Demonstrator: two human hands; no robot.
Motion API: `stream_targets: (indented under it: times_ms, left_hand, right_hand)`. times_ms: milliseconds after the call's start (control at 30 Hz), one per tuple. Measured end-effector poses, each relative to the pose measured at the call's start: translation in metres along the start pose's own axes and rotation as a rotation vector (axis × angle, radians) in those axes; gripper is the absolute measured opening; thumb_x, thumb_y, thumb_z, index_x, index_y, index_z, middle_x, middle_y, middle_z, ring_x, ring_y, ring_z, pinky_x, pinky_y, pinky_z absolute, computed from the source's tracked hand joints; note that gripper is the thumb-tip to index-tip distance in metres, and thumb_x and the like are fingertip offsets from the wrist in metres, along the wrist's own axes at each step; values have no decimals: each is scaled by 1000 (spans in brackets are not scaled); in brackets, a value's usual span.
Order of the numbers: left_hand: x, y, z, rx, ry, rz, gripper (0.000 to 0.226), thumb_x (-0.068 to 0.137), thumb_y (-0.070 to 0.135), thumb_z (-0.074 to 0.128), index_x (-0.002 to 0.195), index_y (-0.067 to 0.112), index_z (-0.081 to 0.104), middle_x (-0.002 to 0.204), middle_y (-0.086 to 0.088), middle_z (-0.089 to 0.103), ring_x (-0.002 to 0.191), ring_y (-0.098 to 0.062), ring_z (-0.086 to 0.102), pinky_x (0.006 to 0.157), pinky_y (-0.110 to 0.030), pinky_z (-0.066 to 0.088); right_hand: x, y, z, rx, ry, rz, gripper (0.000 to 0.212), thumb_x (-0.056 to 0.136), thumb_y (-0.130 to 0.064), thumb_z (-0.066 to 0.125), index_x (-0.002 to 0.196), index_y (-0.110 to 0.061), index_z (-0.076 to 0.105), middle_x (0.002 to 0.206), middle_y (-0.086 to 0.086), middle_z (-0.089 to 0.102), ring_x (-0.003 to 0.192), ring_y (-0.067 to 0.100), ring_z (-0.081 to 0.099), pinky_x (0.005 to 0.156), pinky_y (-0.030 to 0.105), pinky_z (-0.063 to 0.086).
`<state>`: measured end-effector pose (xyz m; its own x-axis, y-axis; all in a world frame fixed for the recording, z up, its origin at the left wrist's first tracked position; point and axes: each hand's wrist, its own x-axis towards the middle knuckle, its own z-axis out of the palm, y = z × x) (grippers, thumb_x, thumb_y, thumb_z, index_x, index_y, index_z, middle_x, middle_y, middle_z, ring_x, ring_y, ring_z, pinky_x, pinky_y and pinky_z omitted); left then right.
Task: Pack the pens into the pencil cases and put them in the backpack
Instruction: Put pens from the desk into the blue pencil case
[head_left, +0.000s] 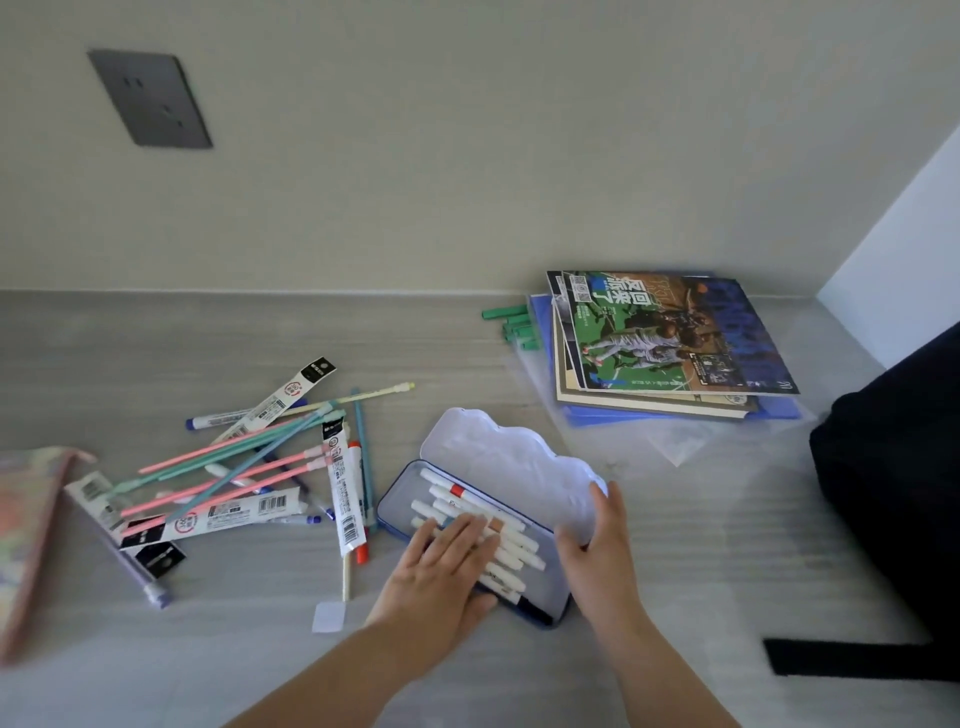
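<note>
A blue tin pencil case (397, 496) lies open on the grey table, its white-lined lid (498, 457) tilted back. Several white pens (511, 540) lie inside it. My left hand (441, 564) rests flat on those pens, fingers spread. My right hand (597, 540) grips the lid's right edge, thumb inside and fingers behind. A loose pile of pens and refill packets (249, 467) is scattered to the left. A pastel fabric pencil case (26, 530) lies at the far left edge. The dark backpack (893, 493) stands at the right.
A stack of magazines and blue folders (670, 343) lies at the back right, with green markers (511, 325) beside it. A small white paper square (328, 617) sits near my left wrist. A wall socket (150, 98) is on the wall behind.
</note>
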<state>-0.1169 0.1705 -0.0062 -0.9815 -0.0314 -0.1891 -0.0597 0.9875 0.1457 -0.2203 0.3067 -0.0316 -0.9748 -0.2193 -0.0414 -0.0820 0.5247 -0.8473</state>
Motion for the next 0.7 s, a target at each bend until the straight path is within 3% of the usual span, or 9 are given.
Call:
stream_targets:
  times_ms: [67,133,233,333,433,533,567,633,700]
  left_hand:
    - [7,-8,10,-32,20,36,55,92,46,25,140,23,13,155,-1,7,141,-8,0,113,-29,-14]
    - [6,-13,12,-85,52,37,55,93,45,25,140,27,3,154,5,-5,139,-6,-13,108,-25,-22]
    - [-14,-30,8,-65,182,-19,48,89,39,30,135,26,29,149,4,27,138,-5,14,103,-17,-28]
    - [-48,-56,-5,-104,285,-223,44,74,31,36,108,21,61,115,0,67,112,-17,58,109,-21,-3]
    - [-79,-99,-3,-108,398,-455,46,72,26,35,104,9,63,110,-16,68,101,-37,63,107,-24,8]
    - [-106,-133,-4,-192,446,-691,40,69,19,49,100,-3,63,103,-27,67,93,-47,63,91,-47,46]
    - [-113,-142,-2,-267,482,-767,39,67,9,60,104,-5,61,105,-29,65,95,-48,61,86,-55,48]
    - [-123,-156,3,-415,499,-899,53,65,-4,69,116,-3,53,120,-28,57,110,-46,53,94,-55,42]
    - [-127,-165,10,-425,432,-942,60,75,8,66,129,5,40,139,-20,42,126,-36,41,106,-45,31]
  right_hand:
    - [6,-2,0,-35,-20,-1,55,82,5,54,133,-5,36,141,8,35,120,18,41,91,19,31]
    - [10,-6,0,-95,8,31,55,81,5,56,132,-2,38,142,14,36,129,27,37,101,29,33]
    - [7,-21,7,-212,171,70,54,75,7,62,127,3,46,141,24,40,131,38,34,108,42,28]
    - [-3,-48,29,-206,199,-137,43,69,14,65,111,7,59,123,27,57,116,44,48,99,44,37]
    - [-14,-78,63,-238,37,-452,26,61,14,71,86,4,68,86,19,71,84,39,66,78,29,45]
    - [-28,-106,98,-337,-182,-665,31,47,8,80,74,-6,70,70,7,72,66,26,68,72,25,37]
    - [-31,-113,108,-379,-238,-702,33,46,6,82,73,-8,71,70,4,73,64,23,68,72,25,37]
    - [-35,-123,123,-470,-347,-741,30,61,-6,79,89,-13,71,89,1,74,82,21,67,77,18,38]
    - [-35,-123,137,-539,-470,-746,34,84,-21,59,118,-18,58,121,-3,62,113,17,51,97,26,34]
